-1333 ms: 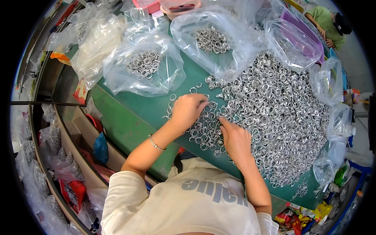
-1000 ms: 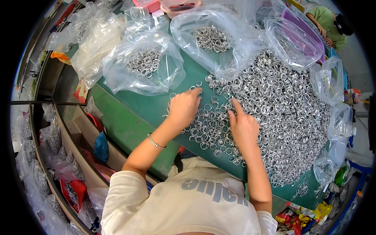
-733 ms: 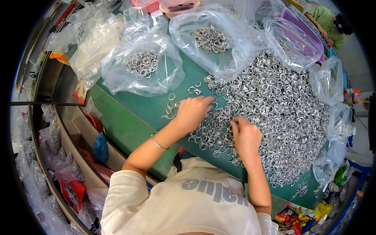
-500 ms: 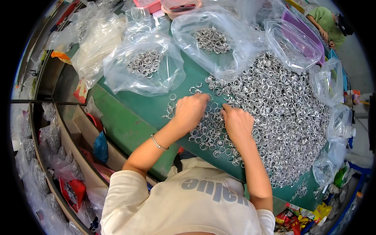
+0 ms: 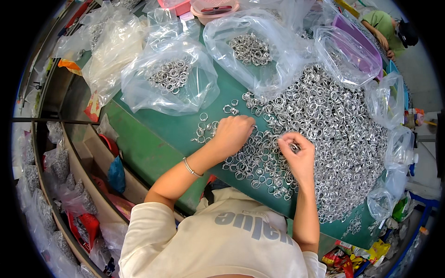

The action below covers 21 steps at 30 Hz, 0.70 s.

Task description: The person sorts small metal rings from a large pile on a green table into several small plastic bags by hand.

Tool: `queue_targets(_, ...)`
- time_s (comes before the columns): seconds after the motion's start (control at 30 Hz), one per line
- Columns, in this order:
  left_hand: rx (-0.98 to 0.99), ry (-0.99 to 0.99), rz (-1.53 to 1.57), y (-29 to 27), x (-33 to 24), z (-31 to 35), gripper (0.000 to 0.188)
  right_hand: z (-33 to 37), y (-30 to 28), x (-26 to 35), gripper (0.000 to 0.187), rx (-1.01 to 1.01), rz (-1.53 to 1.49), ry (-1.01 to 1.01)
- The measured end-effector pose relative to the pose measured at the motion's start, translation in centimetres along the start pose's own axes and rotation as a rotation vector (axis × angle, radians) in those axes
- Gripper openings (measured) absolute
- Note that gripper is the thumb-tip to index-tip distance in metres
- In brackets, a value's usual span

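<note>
A big heap of silvery metal rings (image 5: 340, 139) spreads over the right side of the green table (image 5: 153, 125). My left hand (image 5: 234, 133) is closed, its fingertips pinched at the left fringe of the heap; what they grip is too small to make out. To its right, my right hand (image 5: 301, 155) curls thumb and fingers around some metal rings (image 5: 295, 148), just above the heap. Between the hands and my body lies a looser layer of rings (image 5: 250, 162). A few separate rings (image 5: 202, 132) rest left of my left hand.
Beyond my hands, two open clear plastic bags (image 5: 139, 95) (image 5: 218, 41) hold smaller piles of rings. A purple tub (image 5: 359, 39) and pink baskets (image 5: 215, 14) stand farther back. Shelves with bagged parts (image 5: 60, 162) line the left. Another person (image 5: 384, 30) is at far right.
My right hand has moved right, away from the left hand, and curled with rings now showing in it. My left hand has shifted slightly right and nearer to me.
</note>
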<state>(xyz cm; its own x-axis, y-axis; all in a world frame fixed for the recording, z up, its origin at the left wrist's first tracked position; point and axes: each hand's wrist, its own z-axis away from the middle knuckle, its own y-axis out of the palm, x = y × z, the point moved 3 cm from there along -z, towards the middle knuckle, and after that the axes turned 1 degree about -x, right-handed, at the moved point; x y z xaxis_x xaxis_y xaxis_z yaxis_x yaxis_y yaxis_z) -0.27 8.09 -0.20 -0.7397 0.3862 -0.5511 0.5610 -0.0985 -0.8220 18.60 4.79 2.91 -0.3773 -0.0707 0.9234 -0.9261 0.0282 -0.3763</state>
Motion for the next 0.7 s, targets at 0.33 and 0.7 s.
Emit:
queue_targets(0.33, -0.059, -0.123, 0.068, -1.9, -0.7, 0.9, 0.008, 2.8, -1.7, -1.1, 0.016, 0.125, -1.231, 0.439)
queue_targets(0.7, 0.055, -0.058, 0.027, -1.3, -3.3, -0.2, 0.015, 0.8, -0.2, -0.8, 0.017, -0.091, 0.029, 0.122)
